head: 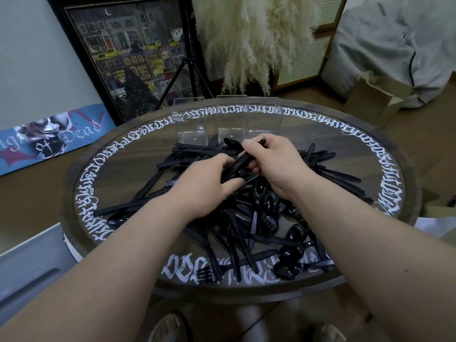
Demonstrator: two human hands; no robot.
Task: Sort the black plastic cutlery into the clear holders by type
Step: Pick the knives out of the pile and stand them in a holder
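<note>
Both hands hold one bundle of cutlery above the pile mid-worktop: right hand grips the top, left hand the lower end. Three clear holders stand just behind, nothing visible inside.

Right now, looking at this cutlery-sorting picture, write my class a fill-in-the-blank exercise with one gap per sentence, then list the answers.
1. The number of clear holders standing at the far edge of the round table is ____.
2. All the holders are ____ of cutlery.
3. The bundle of black cutlery is gripped by ____ hands, left hand and right hand.
4. The loose cutlery pile is coloured ____.

Answers: three; empty; both; black
</note>
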